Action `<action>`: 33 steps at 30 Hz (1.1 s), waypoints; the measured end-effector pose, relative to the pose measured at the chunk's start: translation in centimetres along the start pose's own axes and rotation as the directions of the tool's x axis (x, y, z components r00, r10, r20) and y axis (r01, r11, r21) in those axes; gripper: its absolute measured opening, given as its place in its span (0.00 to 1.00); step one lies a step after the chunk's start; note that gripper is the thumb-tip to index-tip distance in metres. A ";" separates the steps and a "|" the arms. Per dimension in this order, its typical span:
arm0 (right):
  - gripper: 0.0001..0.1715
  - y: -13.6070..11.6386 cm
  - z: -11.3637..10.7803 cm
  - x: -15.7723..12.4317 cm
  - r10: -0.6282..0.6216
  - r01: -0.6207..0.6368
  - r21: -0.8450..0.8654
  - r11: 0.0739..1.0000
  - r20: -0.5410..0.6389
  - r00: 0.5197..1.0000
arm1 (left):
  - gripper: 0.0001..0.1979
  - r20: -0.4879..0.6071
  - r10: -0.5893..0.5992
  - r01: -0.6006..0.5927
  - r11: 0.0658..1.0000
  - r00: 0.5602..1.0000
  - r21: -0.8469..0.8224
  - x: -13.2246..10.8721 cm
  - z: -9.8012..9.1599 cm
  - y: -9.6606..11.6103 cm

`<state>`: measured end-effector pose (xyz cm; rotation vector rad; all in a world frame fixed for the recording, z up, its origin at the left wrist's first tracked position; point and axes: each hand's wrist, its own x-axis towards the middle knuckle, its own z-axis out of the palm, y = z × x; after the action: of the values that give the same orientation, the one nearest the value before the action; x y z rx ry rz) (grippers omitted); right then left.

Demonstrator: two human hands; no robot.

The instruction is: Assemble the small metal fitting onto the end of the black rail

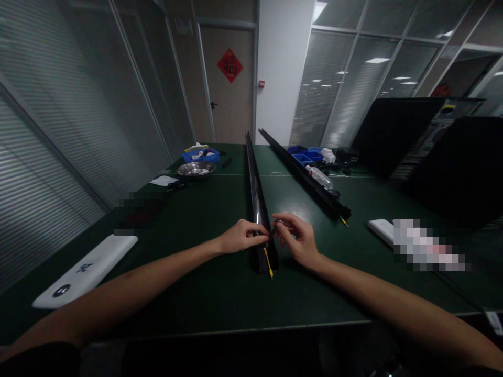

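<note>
A long black channel-shaped profile (253, 183) runs away from me across the green table, its near end between my hands. My left hand (243, 236) lies over that end from the left, thumb and fingers drawn together on something small I cannot make out. From the right, my right hand (301, 242) pinches a small dark piece at its fingertips, close to the left fingertips; its kind is too small to tell. A short yellow wire (269, 262) with a metal end lies in the profile just below my fingers.
A second black profile (306, 175) lies to the right, near a plastic bottle (320, 178) and blue bins (302, 157). On the left are a metal bowl (196, 169), a blue basket (204, 156) and a white elongated case (88, 269). The table's front edge (236, 331) is near me.
</note>
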<state>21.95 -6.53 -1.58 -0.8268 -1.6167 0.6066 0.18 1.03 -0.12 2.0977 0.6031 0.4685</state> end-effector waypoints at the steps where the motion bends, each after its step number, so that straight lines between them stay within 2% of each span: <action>1: 0.14 0.0 0.0 0.0 -0.002 0.002 -0.004 1.000 0.002 1.000 | 0.17 -0.004 0.013 -0.013 1.000 1.000 0.015 0.0 0.0 0.0; 10: 0.14 -0.3 -0.2 0.2 -0.002 0.001 0.024 1.000 0.028 1.000 | 0.15 0.009 0.093 -0.094 0.988 0.996 0.123 0.1 -0.2 0.0; 16: 0.16 -0.6 -0.4 0.4 -0.051 0.051 -0.024 0.998 0.016 0.999 | 0.16 0.011 0.089 -0.090 0.988 0.996 0.129 0.0 -0.3 0.2; 25: 0.13 -0.2 -0.1 0.4 0.086 -0.082 0.110 0.991 -0.033 0.996 | 0.14 0.020 0.117 -0.119 0.982 0.993 0.149 0.0 -0.3 0.1; 33: 0.13 -0.5 -0.4 0.6 0.011 -0.008 0.052 0.999 -0.057 0.998 | 0.14 0.032 0.125 -0.129 0.981 0.992 0.143 0.1 -0.4 -0.1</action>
<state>22.19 -6.43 -0.74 -0.8072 -1.5403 0.6231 0.06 1.40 -0.02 2.2869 0.5047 0.4843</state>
